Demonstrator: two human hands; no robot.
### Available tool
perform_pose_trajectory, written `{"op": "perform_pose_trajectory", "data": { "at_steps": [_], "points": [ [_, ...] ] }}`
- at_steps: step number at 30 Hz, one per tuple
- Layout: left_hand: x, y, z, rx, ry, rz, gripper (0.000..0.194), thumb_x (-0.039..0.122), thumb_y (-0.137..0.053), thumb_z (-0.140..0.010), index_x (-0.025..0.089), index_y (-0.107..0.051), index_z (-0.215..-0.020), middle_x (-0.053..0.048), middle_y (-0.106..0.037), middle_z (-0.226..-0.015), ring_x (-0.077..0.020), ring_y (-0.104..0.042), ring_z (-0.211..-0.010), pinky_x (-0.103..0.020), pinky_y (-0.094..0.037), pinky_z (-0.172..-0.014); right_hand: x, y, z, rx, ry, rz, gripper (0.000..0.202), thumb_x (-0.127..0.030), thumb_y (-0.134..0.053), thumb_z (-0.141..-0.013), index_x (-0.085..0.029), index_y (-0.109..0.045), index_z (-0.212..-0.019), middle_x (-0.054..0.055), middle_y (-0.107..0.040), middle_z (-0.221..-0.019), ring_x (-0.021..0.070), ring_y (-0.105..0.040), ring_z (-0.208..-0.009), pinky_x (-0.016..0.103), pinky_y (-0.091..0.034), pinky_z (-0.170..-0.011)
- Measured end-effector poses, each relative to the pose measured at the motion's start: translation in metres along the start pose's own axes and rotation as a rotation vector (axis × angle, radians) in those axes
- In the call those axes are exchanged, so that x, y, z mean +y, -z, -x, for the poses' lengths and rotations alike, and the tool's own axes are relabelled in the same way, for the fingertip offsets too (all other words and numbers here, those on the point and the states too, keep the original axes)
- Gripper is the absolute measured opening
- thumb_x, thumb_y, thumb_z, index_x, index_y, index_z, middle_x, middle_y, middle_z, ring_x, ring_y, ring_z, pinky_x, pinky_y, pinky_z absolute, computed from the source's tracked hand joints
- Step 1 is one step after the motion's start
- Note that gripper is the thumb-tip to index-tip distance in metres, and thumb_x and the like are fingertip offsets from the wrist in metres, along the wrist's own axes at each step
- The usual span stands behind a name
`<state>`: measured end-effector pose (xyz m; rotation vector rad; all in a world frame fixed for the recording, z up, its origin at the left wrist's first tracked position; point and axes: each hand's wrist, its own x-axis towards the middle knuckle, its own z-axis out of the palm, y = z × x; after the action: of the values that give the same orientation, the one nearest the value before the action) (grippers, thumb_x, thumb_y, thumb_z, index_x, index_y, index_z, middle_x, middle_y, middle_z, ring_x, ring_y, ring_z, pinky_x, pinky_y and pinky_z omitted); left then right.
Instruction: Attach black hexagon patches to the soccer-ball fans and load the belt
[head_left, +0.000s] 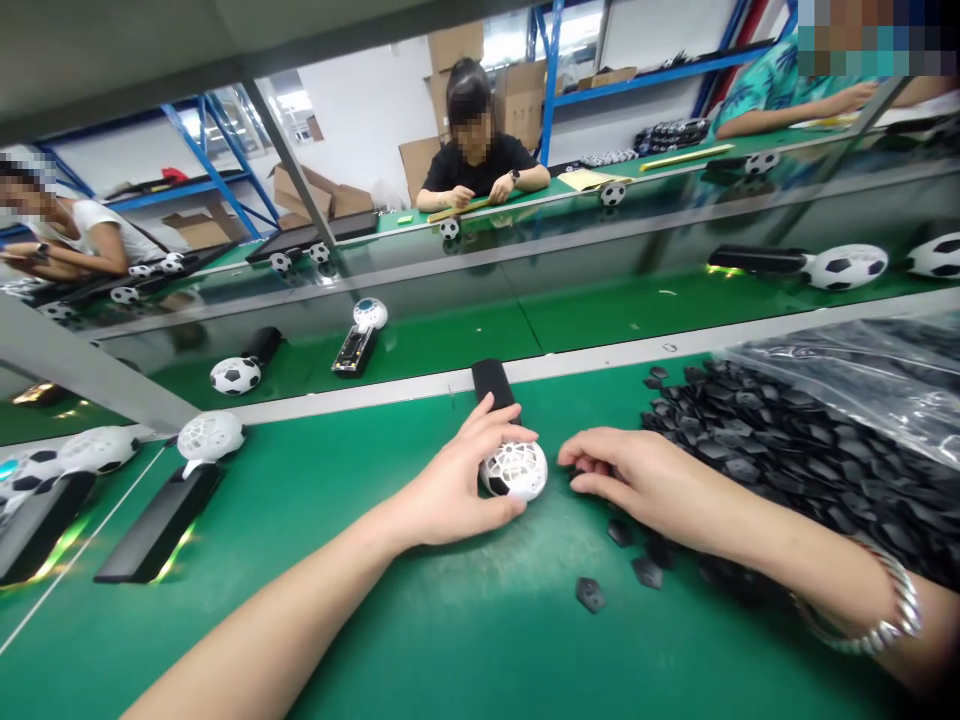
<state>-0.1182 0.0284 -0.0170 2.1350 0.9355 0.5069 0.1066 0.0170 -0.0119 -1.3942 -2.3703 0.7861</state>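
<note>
My left hand (456, 478) is curled over a white, ball-shaped fan head (517, 470) with a lattice shell, which lies on the green mat with its black handle (493, 385) pointing away from me. My right hand (626, 475) rests flat just right of the ball, fingertips at a small black piece on the mat; whether it pinches one is unclear. A large pile of small black pentagon pieces (757, 450) lies under and beside my right forearm, with a few loose ones (590, 594) nearer me.
Two more white-headed fans on black handles (180, 480) lie at the left. A conveyor belt (600, 310) beyond the metal strip carries soccer-ball fans (844, 266). A plastic bag (862, 375) sits at the right. Other people work across the line.
</note>
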Motion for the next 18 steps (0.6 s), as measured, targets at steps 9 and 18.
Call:
{"op": "perform_pose_trajectory", "data": {
  "at_steps": [9,18],
  "points": [
    [0.0,-0.004,-0.002,-0.019,-0.058,0.017,0.059,0.01,-0.062,-0.066,0.022,-0.043,-0.12,-0.008,-0.029,-0.143,-0.0231,-0.004,-0.138,-0.048,-0.015,-0.109,-0.015,0.001,0.006,0.102,0.187,-0.103,0.012,-0.017,-0.047,-0.086,-0.022,-0.058,-0.083,-0.001,-0.062,-0.082,0.0132,-0.057,-0.073,0.024,-0.043,-0.065],
    [0.004,-0.011,-0.004,0.059,-0.018,0.049,0.049,0.03,-0.069,-0.069,0.021,-0.049,-0.113,-0.01,-0.036,-0.139,-0.0252,-0.007,-0.137,-0.05,-0.015,-0.109,-0.015,-0.015,0.0,0.135,0.088,-0.296,0.011,-0.022,-0.051,-0.084,-0.022,-0.061,-0.079,0.0,-0.061,-0.078,0.0152,-0.055,-0.071,0.027,-0.041,-0.064]
  ]
}}
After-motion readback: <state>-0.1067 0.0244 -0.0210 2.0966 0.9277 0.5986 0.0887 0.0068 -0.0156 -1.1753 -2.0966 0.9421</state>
